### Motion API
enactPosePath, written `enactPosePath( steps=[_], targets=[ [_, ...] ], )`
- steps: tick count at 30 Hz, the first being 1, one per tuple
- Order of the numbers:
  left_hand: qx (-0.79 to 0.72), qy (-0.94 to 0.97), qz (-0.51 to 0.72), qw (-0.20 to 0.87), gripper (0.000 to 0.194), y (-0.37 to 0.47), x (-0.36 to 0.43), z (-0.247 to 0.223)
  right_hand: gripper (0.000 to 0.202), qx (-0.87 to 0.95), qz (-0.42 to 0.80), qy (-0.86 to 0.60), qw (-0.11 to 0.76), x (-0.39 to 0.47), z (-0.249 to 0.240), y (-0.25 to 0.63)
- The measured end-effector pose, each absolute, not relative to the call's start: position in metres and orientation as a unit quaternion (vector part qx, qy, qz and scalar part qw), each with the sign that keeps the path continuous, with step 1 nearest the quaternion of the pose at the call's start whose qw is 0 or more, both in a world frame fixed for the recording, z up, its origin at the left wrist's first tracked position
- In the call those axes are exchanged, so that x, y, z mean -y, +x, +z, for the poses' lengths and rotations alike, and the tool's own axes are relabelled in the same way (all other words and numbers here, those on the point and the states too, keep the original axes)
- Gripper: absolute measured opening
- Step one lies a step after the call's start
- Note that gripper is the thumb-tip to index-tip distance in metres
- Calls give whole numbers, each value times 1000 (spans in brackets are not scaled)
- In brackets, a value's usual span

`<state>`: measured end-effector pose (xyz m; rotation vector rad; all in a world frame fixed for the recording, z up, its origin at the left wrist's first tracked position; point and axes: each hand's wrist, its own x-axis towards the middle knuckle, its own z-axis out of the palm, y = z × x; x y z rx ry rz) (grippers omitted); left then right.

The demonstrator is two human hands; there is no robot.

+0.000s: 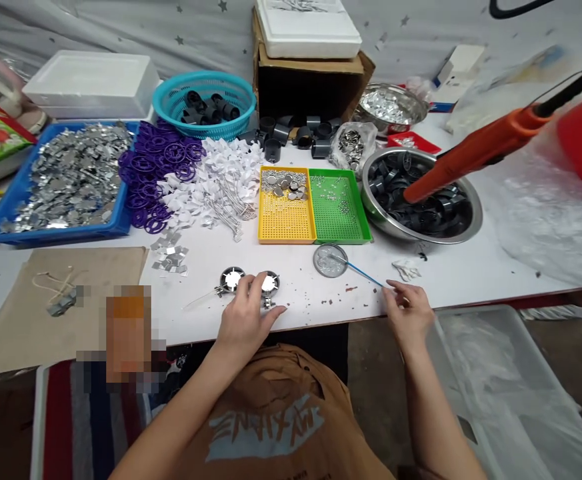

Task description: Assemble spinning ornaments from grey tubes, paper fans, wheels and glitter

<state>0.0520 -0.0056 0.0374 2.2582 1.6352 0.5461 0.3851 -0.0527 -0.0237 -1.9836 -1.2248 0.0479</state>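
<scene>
My right hand (408, 313) pinches a thin blue stick (365, 274). The stick's far tip lies in a small round dish (323, 268) of clear, gel-like stuff. My left hand (243, 323) rests at two round black housings with white spoked inserts, its fingers spread and the thumb stretched out. Its fingertips lie against the right housing (271, 283) and partly cover it. Just left of the fingers sits the left housing (231, 279), with thin wires trailing from it.
Behind the dish stand a yellow tray (285, 223) and a green tray (338, 217) with small metal parts. A steel bowl (475, 213) of black parts sits right, under an orange tool (481, 157). Purple rings (163, 157), white pieces (205, 177) and a blue tray (65, 233) lie left.
</scene>
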Motion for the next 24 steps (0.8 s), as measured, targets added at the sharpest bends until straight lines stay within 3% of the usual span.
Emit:
enactPosePath(
  steps=[4,12,17,24],
  targets=[
    [-581,786,169,126,57,55,-1,35,26,595,-12,-735,327,35,-36,399],
    [-526,813,204,148,43,59,-19,21,22,610,52,-717,334,36,-25,393],
    [-440,850,207,202,51,64,-31,23,23,614,50,-720,320,46,-3,381],
    [-446,837,232,217,63,67,-28,22,23,627,46,-718,299,41,4,372]
  ],
)
